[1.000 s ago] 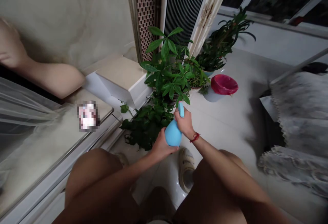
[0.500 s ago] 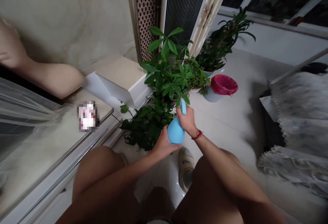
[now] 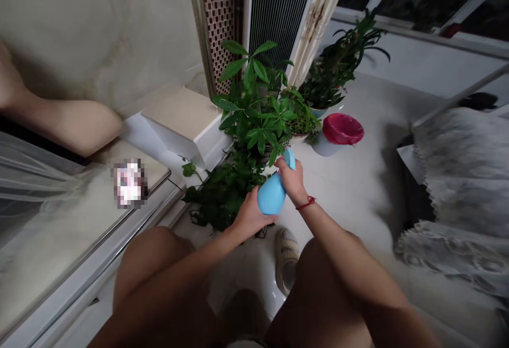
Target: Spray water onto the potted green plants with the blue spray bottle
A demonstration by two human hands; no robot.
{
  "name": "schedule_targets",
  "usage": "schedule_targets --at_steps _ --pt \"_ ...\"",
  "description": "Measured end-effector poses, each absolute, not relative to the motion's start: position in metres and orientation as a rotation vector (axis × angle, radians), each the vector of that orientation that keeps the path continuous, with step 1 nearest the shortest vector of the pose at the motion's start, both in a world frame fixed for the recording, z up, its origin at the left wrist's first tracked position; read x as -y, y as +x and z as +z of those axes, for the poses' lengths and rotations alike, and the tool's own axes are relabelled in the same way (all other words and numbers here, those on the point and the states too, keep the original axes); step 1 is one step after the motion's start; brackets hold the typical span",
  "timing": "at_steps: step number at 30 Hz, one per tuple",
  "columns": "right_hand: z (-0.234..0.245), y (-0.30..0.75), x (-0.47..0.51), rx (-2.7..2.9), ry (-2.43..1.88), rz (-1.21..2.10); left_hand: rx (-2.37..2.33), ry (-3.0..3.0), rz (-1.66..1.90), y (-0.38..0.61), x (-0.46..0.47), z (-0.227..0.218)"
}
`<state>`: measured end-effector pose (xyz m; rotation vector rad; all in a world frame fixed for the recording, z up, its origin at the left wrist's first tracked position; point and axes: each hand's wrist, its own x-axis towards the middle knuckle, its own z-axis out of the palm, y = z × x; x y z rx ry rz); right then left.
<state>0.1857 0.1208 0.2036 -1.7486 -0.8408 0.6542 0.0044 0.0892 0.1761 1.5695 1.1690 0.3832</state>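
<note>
A light-blue spray bottle (image 3: 272,194) is held tilted between both hands in the middle of the view. My left hand (image 3: 251,215) cups its rounded body from below and the left. Around the neck and trigger my right hand (image 3: 291,177) is closed, a red string bracelet at its wrist. Just beyond the spray head stands a potted plant with broad green leaves (image 3: 258,109). Darker trailing foliage (image 3: 222,194) spreads low on the floor, left of the bottle. Whether any spray leaves the nozzle, I cannot tell.
Behind the leafy plant is another tall potted plant (image 3: 334,72). A bin with a red liner (image 3: 342,128) stands to its right. A beige-topped ledge (image 3: 181,112) borders the left, and lace-trimmed fabric (image 3: 465,178) hangs at the right. A person's arm (image 3: 59,120) shows at upper left.
The spray bottle and both hands have shifted slightly, and the bottle leans a little more to the right. The whole view has moved a bit. Both hands keep their hold.
</note>
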Motion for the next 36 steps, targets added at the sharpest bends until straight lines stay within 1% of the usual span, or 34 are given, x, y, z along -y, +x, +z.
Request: schedule_targets --at_steps 3,9,14,21,25,30,36 --pt "0.205 0.186 -0.120 0.863 -1.775 0.589 -1.166 1.563 0.400 0.007 -0.087 0.176" --pt "0.203 0.186 -0.121 0.808 -1.789 0.609 -1.176 1.545 0.382 0.011 -0.086 0.177" --pt "0.201 0.192 -0.121 0.797 -1.791 0.560 -1.178 1.559 0.383 0.012 -0.089 0.177" --pt "0.198 0.196 -0.127 0.665 -1.767 0.598 -1.191 1.596 0.340 0.017 -0.094 0.182" --pt "0.193 0.203 -0.131 0.652 -1.778 0.576 -1.194 1.613 0.385 0.020 -0.101 0.183" --pt "0.189 0.214 -0.138 0.505 -1.719 0.604 -1.156 1.663 0.405 0.023 -0.111 0.183" --pt "0.189 0.218 -0.136 0.593 -1.755 0.654 -1.157 1.621 0.388 0.027 -0.106 0.174"
